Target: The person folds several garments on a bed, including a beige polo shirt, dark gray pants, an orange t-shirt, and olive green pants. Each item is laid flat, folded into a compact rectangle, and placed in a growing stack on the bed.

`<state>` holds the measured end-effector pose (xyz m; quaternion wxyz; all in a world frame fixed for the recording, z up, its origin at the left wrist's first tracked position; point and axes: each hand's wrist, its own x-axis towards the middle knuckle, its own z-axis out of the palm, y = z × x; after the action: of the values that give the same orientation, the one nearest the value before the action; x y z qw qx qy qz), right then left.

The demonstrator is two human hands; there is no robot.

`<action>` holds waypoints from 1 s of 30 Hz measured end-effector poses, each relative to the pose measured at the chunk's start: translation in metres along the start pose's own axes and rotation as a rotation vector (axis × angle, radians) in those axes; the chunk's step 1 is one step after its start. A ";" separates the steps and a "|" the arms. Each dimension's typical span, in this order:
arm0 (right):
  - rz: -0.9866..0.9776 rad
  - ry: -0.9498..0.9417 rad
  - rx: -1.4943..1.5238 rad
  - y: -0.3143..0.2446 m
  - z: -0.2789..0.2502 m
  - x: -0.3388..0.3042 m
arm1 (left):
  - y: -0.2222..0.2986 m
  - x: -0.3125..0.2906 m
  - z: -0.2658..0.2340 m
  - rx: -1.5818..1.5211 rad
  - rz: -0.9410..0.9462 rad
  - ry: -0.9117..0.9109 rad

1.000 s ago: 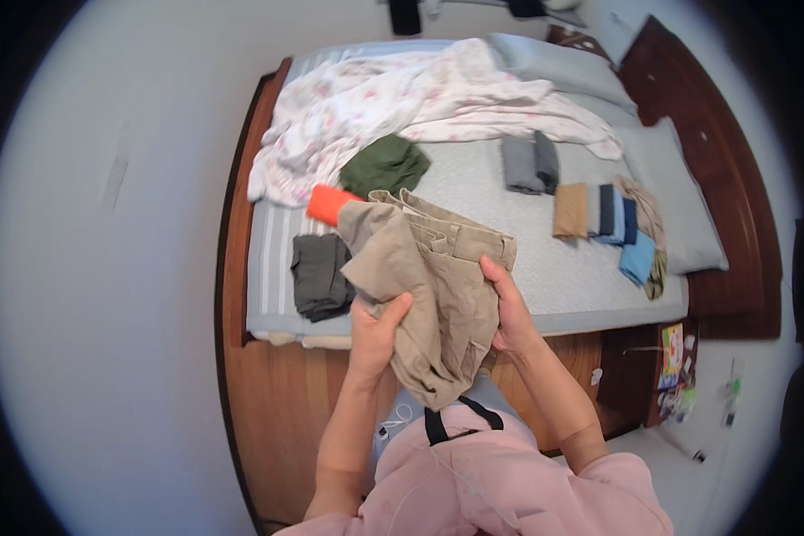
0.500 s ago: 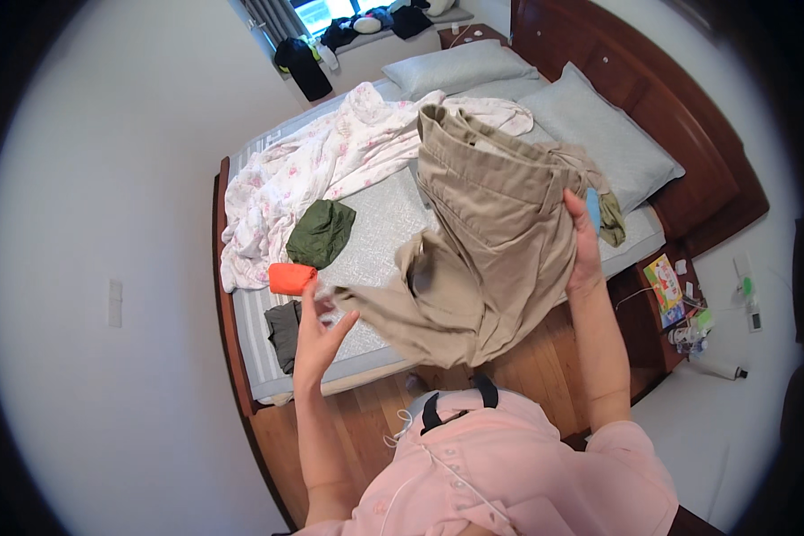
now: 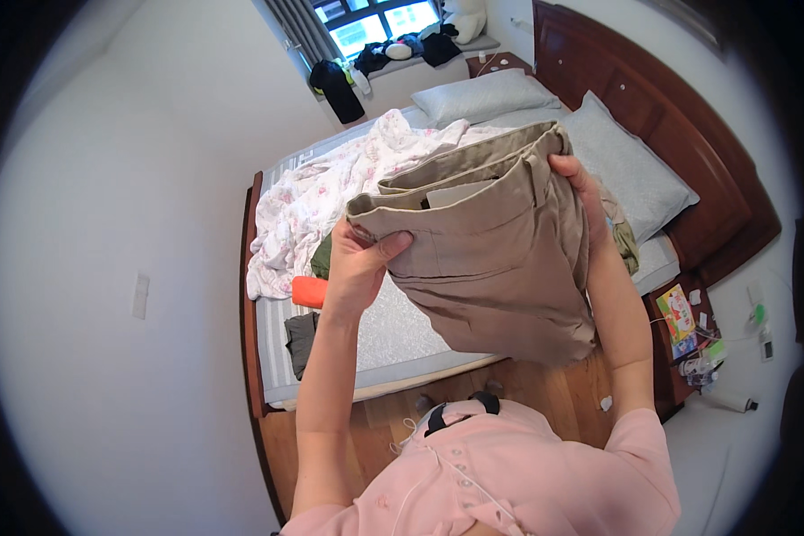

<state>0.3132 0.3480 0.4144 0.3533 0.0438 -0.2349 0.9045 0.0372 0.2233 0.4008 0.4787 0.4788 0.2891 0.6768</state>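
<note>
A pair of khaki trousers (image 3: 487, 268) hangs in the air over the near side of the bed, its waistband turned up and its opening showing a pale label or lining. My left hand (image 3: 363, 268) grips the left end of the waistband, thumb on the outer face. At the other end my right hand (image 3: 590, 201) is closed on the waistband, most of its fingers hidden behind the cloth. Past my left hand lie a rolled orange cloth (image 3: 309, 291), a folded dark grey garment (image 3: 302, 344) and a partly covered dark green garment (image 3: 322, 257).
The bed (image 3: 402, 335) carries a crumpled floral blanket (image 3: 304, 196) and grey pillows (image 3: 630, 147) by the wooden headboard (image 3: 670, 107). Behind my right arm lies an olive garment (image 3: 625, 248). A cluttered nightstand (image 3: 679, 384) stands at right; the wooden floor (image 3: 545, 393) shows below.
My left hand has moved from beside the trousers onto the left end of their waistband. The trousers have turned and the waistband is now stretched between both hands. The view has shifted slightly.
</note>
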 end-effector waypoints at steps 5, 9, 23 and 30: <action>-0.086 -0.025 -0.033 -0.017 0.012 0.003 | 0.000 -0.013 0.015 -0.101 0.132 0.010; -0.145 -0.110 -0.122 -0.027 0.012 0.018 | 0.010 -0.013 0.030 0.055 -0.007 -0.011; -0.530 0.397 -1.340 -0.033 -0.097 0.009 | 0.144 0.166 0.041 1.172 0.039 0.192; -0.057 0.598 -1.018 0.083 -0.193 -0.066 | 0.206 0.220 0.019 0.644 0.267 0.458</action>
<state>0.3249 0.3419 0.1949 0.4047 -0.3820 -0.5285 0.6411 -0.0395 0.3484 0.6648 0.1361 0.4744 0.5204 0.6969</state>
